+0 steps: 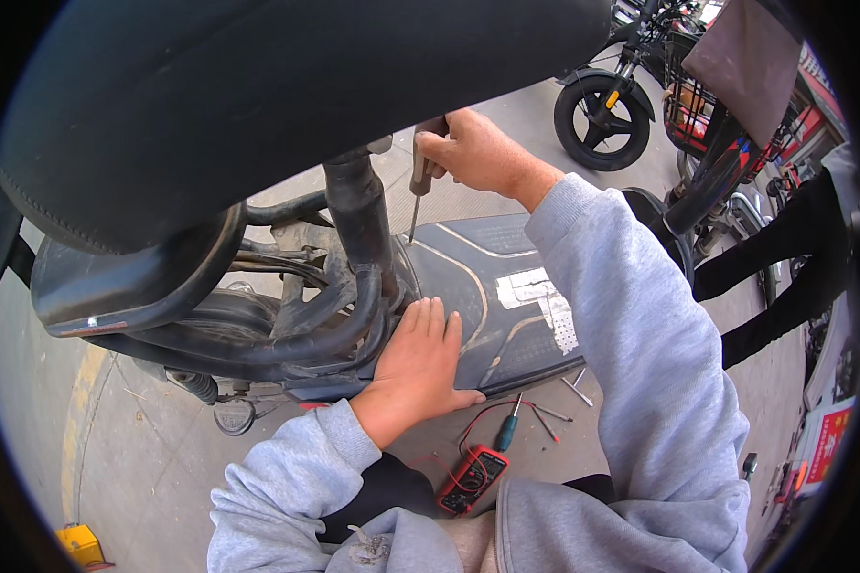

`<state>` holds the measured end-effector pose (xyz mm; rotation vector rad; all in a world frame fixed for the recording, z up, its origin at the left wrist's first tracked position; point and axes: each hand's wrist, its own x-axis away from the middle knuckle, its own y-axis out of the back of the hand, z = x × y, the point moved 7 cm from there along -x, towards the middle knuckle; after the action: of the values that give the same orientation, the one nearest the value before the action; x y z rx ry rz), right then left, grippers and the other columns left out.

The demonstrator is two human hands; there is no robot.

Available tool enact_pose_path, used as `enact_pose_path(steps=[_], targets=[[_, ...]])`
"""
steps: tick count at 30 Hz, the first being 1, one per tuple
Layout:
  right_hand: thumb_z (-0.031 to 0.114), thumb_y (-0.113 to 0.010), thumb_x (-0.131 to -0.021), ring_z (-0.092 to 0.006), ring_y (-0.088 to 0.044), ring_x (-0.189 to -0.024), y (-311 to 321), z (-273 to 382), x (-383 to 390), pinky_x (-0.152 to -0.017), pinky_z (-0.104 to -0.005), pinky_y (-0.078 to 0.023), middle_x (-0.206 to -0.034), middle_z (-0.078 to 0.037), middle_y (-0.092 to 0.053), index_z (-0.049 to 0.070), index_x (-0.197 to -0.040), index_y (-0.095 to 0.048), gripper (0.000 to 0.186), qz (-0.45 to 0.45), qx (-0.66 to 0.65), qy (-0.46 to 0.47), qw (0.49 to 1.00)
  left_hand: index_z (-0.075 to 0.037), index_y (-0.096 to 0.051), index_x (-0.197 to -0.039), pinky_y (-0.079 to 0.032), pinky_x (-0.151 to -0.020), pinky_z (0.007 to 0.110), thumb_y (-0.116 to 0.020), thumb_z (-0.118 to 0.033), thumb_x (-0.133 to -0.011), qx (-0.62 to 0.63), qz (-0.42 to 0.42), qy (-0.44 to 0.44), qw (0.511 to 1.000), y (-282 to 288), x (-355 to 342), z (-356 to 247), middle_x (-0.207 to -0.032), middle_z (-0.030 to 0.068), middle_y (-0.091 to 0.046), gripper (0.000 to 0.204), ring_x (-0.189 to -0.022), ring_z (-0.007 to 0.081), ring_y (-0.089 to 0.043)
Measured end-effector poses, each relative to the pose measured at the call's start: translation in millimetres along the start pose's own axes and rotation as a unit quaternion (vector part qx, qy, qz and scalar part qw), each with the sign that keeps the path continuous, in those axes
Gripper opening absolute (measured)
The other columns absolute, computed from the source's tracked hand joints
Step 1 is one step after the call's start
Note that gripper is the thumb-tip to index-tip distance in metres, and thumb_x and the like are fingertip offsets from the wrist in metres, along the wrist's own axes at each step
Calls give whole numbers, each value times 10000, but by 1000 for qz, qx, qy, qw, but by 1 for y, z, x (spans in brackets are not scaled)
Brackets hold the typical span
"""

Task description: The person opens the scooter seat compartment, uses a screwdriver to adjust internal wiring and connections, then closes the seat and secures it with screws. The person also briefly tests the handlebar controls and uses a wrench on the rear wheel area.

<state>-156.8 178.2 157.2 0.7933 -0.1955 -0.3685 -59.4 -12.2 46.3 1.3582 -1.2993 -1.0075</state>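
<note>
My right hand [483,158] is closed round the handle of a screwdriver [419,177], held upright. Its thin shaft points down, and the tip meets the dark footboard [449,258] of an electric scooter near the far edge. Fingers together and stretched out, my left hand [418,361] lies flat on the near side of that footboard, thumb apart. Just left of both hands rises the black seat post [358,205], joined to bent frame tubes. The large black seat [258,86] hangs over the upper left and covers part of the scooter.
On the ground below the footboard lie a red multimeter [472,477] with leads, a green-handled screwdriver [508,430] and several thin metal tools. A yellow box [81,544] sits lower left. A person's dark-trousered legs [784,258] stand at right, near another parked bike [604,119].
</note>
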Motion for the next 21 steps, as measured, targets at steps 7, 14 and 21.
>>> enact_pose_path(steps=[7,14,21], targets=[[180,-680,-965,-323,-709,-919,3,35,-4,-841,-409,-553,-962,-184,-728,4,-1157,-627,266,70,147,109,981,106,-473,-1435,-234,-1235,481,-682,-758,-769,0,-6,0,1000,0,0,0,-1487,369,-429,1110,-1430,455,-398],[415,-646,-977,-346,-722,-895,-8,35,-20,-786,-427,-558,-939,-184,-741,8,-1086,-663,421,49,278,84,956,96,-473,-1444,-225,-1238,482,-667,-770,-775,-21,4,-3,1000,-2,0,0,-1496,363,-427,1111,-1435,453,-398],[349,-570,-1005,-349,-716,-975,-4,36,-14,-851,-435,-556,-984,-189,-738,3,-1144,-639,379,28,295,84,951,94,-472,-1447,-221,-1240,482,-663,-769,-779,-14,1,-2,1000,-2,0,0,-1499,359,-426,1108,-1442,450,-391]])
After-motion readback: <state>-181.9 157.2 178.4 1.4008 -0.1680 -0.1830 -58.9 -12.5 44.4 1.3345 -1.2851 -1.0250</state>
